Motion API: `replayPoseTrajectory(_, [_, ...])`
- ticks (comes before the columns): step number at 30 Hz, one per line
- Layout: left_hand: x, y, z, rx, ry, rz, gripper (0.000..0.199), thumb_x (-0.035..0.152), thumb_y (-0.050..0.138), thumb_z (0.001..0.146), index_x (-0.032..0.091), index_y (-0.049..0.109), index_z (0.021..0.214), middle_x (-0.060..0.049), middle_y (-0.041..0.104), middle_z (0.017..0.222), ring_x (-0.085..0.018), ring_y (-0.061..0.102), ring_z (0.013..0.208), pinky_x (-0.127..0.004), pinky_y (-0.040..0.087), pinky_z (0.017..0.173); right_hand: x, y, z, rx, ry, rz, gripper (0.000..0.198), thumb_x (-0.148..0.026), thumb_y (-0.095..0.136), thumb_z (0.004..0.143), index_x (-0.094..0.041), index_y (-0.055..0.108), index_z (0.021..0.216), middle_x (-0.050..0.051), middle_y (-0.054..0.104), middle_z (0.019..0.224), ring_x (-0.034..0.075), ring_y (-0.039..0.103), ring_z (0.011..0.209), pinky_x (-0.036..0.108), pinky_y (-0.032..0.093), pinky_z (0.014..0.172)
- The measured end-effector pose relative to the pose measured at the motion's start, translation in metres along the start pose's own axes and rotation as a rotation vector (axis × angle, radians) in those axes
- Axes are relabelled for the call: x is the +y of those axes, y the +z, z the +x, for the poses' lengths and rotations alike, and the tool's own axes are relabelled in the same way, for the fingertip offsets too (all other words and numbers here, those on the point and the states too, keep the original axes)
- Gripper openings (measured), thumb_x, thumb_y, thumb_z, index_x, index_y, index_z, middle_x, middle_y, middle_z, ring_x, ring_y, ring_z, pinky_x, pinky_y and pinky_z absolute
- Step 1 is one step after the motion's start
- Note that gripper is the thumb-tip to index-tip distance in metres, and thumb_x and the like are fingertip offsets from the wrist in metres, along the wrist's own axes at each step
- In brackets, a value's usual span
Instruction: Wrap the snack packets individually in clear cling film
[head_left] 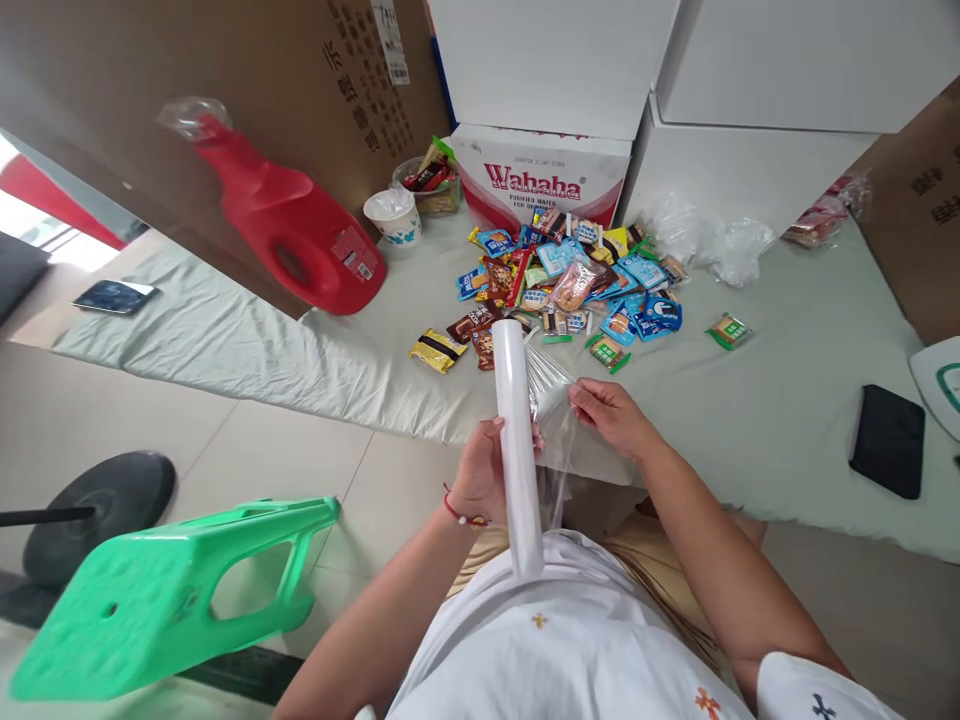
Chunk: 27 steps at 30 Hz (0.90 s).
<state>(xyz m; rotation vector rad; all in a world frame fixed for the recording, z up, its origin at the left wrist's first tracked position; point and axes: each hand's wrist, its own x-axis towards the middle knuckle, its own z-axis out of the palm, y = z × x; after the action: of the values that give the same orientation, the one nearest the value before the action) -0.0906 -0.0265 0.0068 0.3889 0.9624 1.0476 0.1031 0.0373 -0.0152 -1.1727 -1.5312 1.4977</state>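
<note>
My left hand (pixel 484 472) is closed around the middle of a roll of clear plastic film (pixel 516 450), which stands nearly upright over the table's front edge. To its right, my right hand (pixel 609 412) pinches the edge of a loose sheet of the film (pixel 553 405). This sheet stretches from the roll to my fingertips and hangs down in wrinkles. Just beyond the top of the roll lies a pile of small wrapped snacks (pixel 574 285) in blue, yellow, brown and red packets.
A red jug (pixel 300 225) leans at the left beside a paper cup (pixel 394 215) and a snack tub (pixel 435 190). Behind the pile stands a Wahaha carton (pixel 540 175). Crumpled plastic bags (pixel 720 240) and a black phone (pixel 889 442) lie rightward. A green stool (pixel 150 590) is on the floor.
</note>
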Motion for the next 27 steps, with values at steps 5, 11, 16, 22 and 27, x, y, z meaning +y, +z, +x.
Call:
replayPoseTrajectory(5, [-0.033, 0.019, 0.011, 0.138, 0.093, 0.178, 0.046, 0.037, 0.09, 0.059, 0.021, 0.059, 0.089, 0.005, 0.059, 0.069, -0.011, 0.055, 0.06, -0.026, 0.045, 0.061, 0.01, 0.014, -0.005, 0.315, 0.099, -0.246, 0.043, -0.055, 0.038, 0.101, -0.024, 0.052, 0.074, 0.0, 0.06, 0.065, 0.017, 0.055, 0.058, 0.028, 0.041, 0.059])
replayPoseTrajectory(11, [-0.03, 0.013, 0.013, 0.083, -0.006, -0.026, 0.041, 0.039, 0.077, 0.062, 0.019, 0.065, 0.095, 0.0, 0.062, 0.076, -0.016, 0.057, 0.067, -0.029, 0.046, 0.061, -0.018, 0.022, -0.018, 0.486, -0.066, -0.868, 0.037, -0.042, 0.028, 0.105, -0.023, 0.052, 0.085, 0.004, 0.061, 0.062, 0.02, 0.055, 0.056, 0.03, 0.028, 0.057])
replayPoseTrajectory(16, [-0.032, 0.014, 0.017, 0.022, 0.007, 0.045, 0.052, 0.051, 0.085, 0.068, 0.021, 0.062, 0.102, -0.001, 0.066, 0.084, -0.017, 0.062, 0.071, -0.031, 0.051, 0.066, -0.063, 0.023, -0.027, 0.249, -0.32, -1.025, 0.038, -0.038, 0.03, 0.107, -0.022, 0.053, 0.082, 0.003, 0.06, 0.058, 0.017, 0.053, 0.052, 0.029, 0.024, 0.055])
replayPoseTrajectory(22, [-0.018, -0.001, 0.017, -0.109, -0.132, -0.136, 0.048, 0.042, 0.088, 0.064, 0.017, 0.068, 0.1, -0.003, 0.068, 0.085, -0.018, 0.065, 0.077, -0.037, 0.057, 0.083, -0.117, -0.009, -0.047, 0.382, -0.433, -1.007, 0.035, -0.041, 0.039, 0.106, -0.024, 0.052, 0.077, -0.002, 0.054, 0.053, 0.014, 0.049, 0.046, 0.028, 0.027, 0.053])
replayPoseTrajectory(27, [-0.021, 0.006, 0.013, -0.192, -0.143, -0.225, 0.058, 0.059, 0.079, 0.069, 0.018, 0.067, 0.108, -0.009, 0.069, 0.102, -0.026, 0.066, 0.096, -0.046, 0.058, 0.086, -0.141, -0.027, -0.061, 0.393, -0.398, -1.037, 0.042, -0.048, 0.034, 0.107, -0.025, 0.053, 0.078, -0.004, 0.052, 0.051, 0.013, 0.047, 0.043, 0.027, 0.033, 0.051])
